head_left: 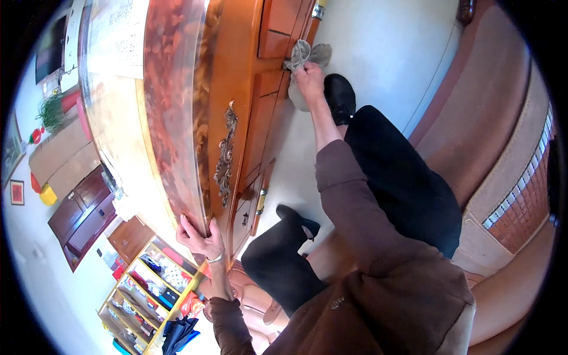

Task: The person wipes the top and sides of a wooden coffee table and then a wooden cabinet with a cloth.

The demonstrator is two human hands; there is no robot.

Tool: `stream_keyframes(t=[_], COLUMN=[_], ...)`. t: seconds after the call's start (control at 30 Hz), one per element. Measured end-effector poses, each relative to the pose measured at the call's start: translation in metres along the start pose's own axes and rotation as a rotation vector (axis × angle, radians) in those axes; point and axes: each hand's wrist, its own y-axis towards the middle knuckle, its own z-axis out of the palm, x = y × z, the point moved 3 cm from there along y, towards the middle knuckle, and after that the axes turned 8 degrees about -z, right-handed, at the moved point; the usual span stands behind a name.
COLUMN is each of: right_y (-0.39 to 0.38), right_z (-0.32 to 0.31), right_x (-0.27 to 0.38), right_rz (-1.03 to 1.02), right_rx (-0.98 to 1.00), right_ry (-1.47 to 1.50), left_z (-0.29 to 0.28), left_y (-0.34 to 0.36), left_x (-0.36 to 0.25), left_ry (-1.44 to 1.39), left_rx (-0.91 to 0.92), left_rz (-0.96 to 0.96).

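Note:
My right hand [310,81] reaches low along the front of a wooden table with drawers [234,77]. Its fingers are closed on a crumpled grey cloth [299,54], which touches the lower panels. Part of the cloth hangs toward the pale floor, beside my black shoe [339,97]. On the tabletop's edge rests my left hand [201,238], fingers spread over the top and the thumb near the rim. A bracelet circles that wrist. An ornate metal handle [225,154] sits on the drawer front between my hands.
A brown padded sofa [473,112] stands close on the right. Papers [118,35] lie on the glossy tabletop. Past the table are a shelf unit [148,284] full of goods, a potted plant [52,113] and a dark doorway [83,216]. My other shoe [299,220] is near the table's base.

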Motion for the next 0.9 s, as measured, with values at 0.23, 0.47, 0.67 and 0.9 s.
stream_keyframes(t=[0.23, 0.47, 0.67, 0.9], right_y=[-0.023, -0.061, -0.077, -0.093], right_z=[-0.002, -0.064, -0.059, -0.023], right_x=[0.049, 0.092, 0.073, 0.044], right_rz=[-0.310, -0.142, -0.030, -0.158], right_rx=[0.160, 0.254, 0.269, 0.132], right_ry=[0.168, -0.369, -0.303, -0.126], left_z=[0.003, 0.000, 0.001, 0.001], left_y=[0.001, -0.004, -0.006, 0.000], left_x=[0.003, 0.009, 0.006, 0.005], left_ry=[0.049, 0.097, 0.133, 0.112], left_rx=[0.007, 0.003, 0.011, -0.024], left_rz=[-0.030, -0.017, -0.012, 0.008])
